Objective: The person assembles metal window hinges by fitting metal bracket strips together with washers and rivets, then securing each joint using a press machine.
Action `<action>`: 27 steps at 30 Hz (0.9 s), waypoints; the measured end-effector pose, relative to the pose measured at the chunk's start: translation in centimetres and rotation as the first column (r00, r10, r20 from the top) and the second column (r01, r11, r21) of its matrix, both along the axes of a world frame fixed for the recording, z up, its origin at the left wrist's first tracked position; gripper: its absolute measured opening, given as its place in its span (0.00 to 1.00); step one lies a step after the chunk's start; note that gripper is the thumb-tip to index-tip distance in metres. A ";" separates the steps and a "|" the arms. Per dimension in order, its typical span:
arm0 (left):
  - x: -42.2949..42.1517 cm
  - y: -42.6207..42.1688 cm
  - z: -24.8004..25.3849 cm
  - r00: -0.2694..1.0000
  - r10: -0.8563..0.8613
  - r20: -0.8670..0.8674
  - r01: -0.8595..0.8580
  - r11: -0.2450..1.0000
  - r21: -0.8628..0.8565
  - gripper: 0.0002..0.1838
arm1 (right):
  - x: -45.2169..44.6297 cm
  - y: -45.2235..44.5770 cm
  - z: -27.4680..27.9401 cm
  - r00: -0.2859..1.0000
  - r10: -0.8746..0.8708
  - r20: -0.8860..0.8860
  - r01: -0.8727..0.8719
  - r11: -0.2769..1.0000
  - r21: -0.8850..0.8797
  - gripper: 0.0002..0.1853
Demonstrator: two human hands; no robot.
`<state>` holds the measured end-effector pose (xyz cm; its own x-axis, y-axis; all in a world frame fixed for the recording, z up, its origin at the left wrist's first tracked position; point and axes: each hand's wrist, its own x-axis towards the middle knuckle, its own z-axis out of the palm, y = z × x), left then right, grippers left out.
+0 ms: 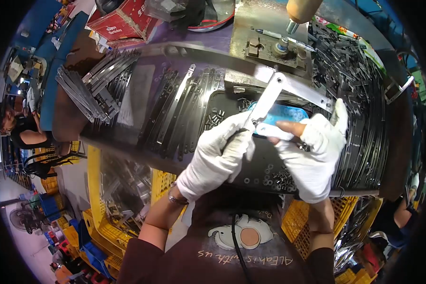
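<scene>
White gloves cover both my hands, and bare fingertips show on the right one. My left hand (220, 154) is closed around the lower end of a jointed metal linkage (267, 100), its flat bars meeting near a hole at the top. One blurred long bar of it stretches off to the left. My right hand (315, 149) pinches a short metal link (273, 132) at the linkage's lower end; whether the two are joined I cannot tell. Behind the linkage sits a blue tray (288, 112) of small pale rings. Small dark cylindrical pieces (283, 181) and washers (269, 173) lie below the hands.
A press with a round punch (292, 26) stands over a metal block (270, 54) at the back. Flat metal strips (187, 104) lie left, and dark strips (359, 113) pile up right. Yellow crates (93, 189) stand below the bench. Another person (26, 125) sits far left.
</scene>
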<state>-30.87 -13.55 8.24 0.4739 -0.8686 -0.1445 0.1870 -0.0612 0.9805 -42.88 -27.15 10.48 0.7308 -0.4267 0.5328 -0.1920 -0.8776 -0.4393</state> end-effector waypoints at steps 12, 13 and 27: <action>-0.7 -1.3 0.9 0.992 0.124 0.012 -0.124 0.992 -0.006 0.19 | 1.4 -1.4 -1.2 0.997 0.026 0.074 -0.010 0.979 -0.204 0.16; -0.5 -1.4 1.2 0.995 0.071 -0.076 -0.064 0.994 0.086 0.20 | 1.2 -1.7 -1.2 0.999 0.039 0.010 -0.038 0.991 -0.125 0.15; 3.9 -9.2 2.2 0.938 -0.272 -0.214 0.287 0.957 0.043 0.22 | 1.9 -8.5 -1.8 0.995 -0.075 -0.066 0.070 0.994 -0.082 0.13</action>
